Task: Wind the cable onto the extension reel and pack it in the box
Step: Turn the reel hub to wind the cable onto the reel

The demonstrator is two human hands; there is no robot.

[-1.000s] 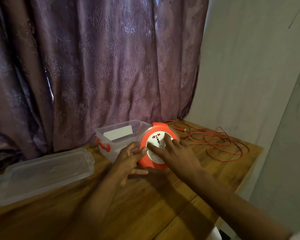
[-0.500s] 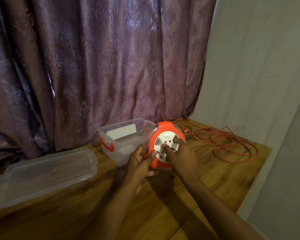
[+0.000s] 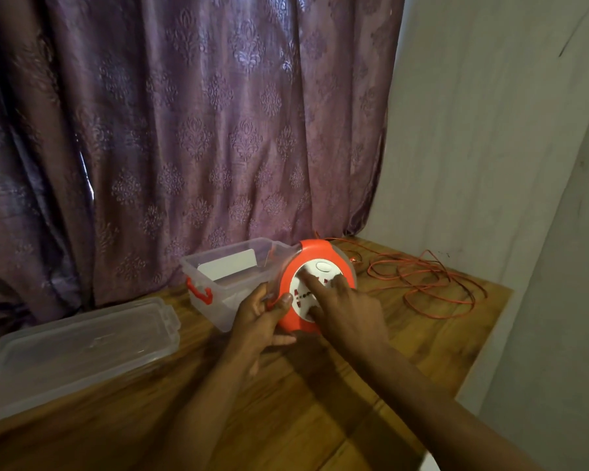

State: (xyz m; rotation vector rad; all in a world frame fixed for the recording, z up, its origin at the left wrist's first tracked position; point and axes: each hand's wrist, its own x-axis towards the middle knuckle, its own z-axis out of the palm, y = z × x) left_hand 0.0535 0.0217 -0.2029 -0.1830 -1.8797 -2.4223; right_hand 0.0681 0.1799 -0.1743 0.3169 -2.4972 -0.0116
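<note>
An orange extension reel (image 3: 315,253) with a white socket face stands tilted on the wooden table (image 3: 320,402). My left hand (image 3: 255,321) grips its left rim, thumb on the orange edge. My right hand (image 3: 346,307) rests on the white face, fingers spread and pressing it. A thin orange cable (image 3: 432,283) lies in loose loops on the table to the right of the reel. A clear plastic box (image 3: 225,283) with an orange latch stands open just left of the reel, touching it or nearly so.
The box's clear lid (image 3: 79,351) lies flat at the left of the table. A purple patterned curtain (image 3: 184,130) hangs behind. A pale wall (image 3: 473,130) bounds the right side, close to the table's right edge.
My right hand's fingers have shifted round the white face, which has turned. My left hand keeps its hold on the rim. The camera view has shifted slightly.
</note>
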